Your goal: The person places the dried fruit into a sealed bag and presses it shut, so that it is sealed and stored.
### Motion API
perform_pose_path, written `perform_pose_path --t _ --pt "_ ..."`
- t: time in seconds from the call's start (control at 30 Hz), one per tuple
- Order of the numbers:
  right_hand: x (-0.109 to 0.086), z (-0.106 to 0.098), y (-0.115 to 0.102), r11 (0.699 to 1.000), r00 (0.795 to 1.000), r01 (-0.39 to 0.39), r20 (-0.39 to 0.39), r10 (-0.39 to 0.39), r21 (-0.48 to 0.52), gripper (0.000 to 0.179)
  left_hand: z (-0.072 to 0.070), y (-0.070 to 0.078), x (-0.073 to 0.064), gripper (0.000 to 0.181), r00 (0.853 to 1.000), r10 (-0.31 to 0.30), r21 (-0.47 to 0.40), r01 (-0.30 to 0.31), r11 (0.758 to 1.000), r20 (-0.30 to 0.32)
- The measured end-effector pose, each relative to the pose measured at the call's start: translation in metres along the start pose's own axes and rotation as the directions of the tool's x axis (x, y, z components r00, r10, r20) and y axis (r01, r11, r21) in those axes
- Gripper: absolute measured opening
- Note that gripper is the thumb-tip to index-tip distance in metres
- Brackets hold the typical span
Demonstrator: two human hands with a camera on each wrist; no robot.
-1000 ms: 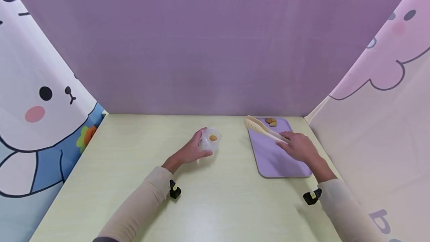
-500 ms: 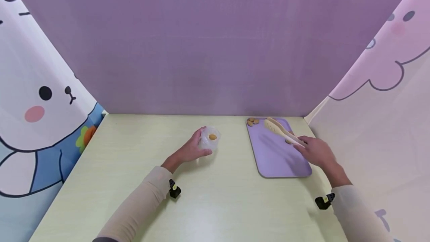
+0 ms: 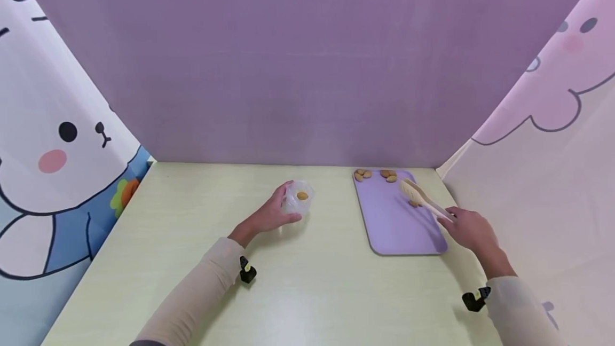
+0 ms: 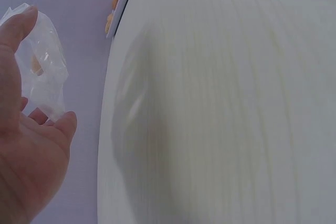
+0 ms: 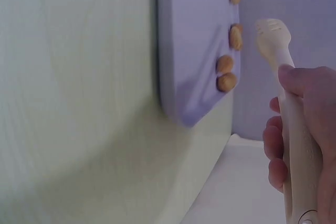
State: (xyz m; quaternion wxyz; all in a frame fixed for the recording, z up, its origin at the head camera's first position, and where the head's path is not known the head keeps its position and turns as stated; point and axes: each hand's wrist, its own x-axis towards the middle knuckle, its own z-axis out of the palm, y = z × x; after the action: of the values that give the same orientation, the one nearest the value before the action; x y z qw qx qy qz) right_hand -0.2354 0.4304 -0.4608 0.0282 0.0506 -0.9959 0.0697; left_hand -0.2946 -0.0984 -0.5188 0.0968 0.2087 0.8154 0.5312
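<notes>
My left hand (image 3: 269,215) grips a clear plastic bag (image 3: 297,206) above the table, thumb and fingers spread around its mouth. One brown almond (image 3: 302,195) shows inside the bag. Cream tongs (image 3: 417,195) are held by my right hand (image 3: 473,231), their tips over the right part of a purple tray (image 3: 399,236). Small groups of almonds (image 3: 390,176) lie along the tray's far edge. More almonds (image 3: 414,204) sit below the tongs and are partly hidden by them. In the right wrist view, no almond is seen between the tong tips (image 5: 274,38).
A pale wood-grain table (image 3: 317,276) carries the tray at its far right. Behind it stands a purple wall panel (image 3: 298,95). Printed cloth panels flank both sides, the left cloth (image 3: 53,175) showing a cartoon animal. Each wrist wears a small black camera.
My right hand and the tongs have moved right and nearer to me, from the tray's far left corner to its right side. The left hand with the bag has hardly moved.
</notes>
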Motion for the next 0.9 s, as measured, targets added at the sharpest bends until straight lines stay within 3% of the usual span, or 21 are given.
perform_pose_path --t 0.37,0.9 --pt "-0.005 0.011 0.017 0.998 0.996 -0.06 0.06 0.061 -0.014 0.047 0.0 0.003 0.0 0.101 1.0 -0.002 -0.006 0.002 1.0 0.004" --pt "-0.007 0.013 0.019 0.995 0.992 -0.101 0.071 0.102 -0.021 0.045 -0.001 0.0 0.002 0.101 1.0 0.008 0.012 -0.008 1.0 0.013"
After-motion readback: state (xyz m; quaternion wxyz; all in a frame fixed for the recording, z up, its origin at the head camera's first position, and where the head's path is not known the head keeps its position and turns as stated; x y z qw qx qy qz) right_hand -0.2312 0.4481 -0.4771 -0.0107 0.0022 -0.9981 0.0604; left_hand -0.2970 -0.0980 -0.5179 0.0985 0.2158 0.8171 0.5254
